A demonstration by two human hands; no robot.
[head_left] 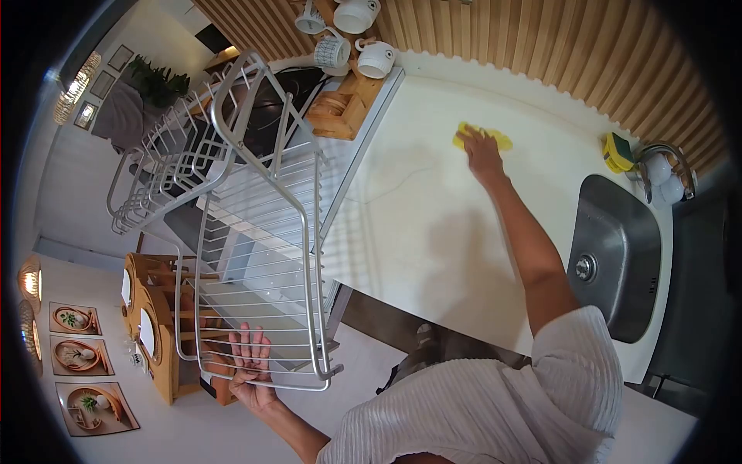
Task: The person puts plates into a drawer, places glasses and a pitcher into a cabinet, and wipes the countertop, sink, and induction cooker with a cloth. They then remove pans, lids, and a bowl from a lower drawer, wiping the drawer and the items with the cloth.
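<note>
A yellow cloth (pixel 498 140) lies on the white countertop (pixel 417 201) near the slatted wall, and my right hand (pixel 482 155) presses on it with the fingers wrapped over it. My left hand (pixel 253 363) is under the lower end of a metal dish rack (pixel 309 255), palm up, its fingers showing behind the wires. The rack is held up in the air, tilted, to the left of the countertop. Its wires stand in front of the glass-like panel and part of the counter.
A steel sink (pixel 618 263) is at the right, with a yellow-green sponge holder (pixel 617 152) and a faucet (pixel 680 158) beside it. White mugs (pixel 376 59) hang above a wooden box (pixel 340 108) at the top. A dining table (pixel 161 340) is at the left.
</note>
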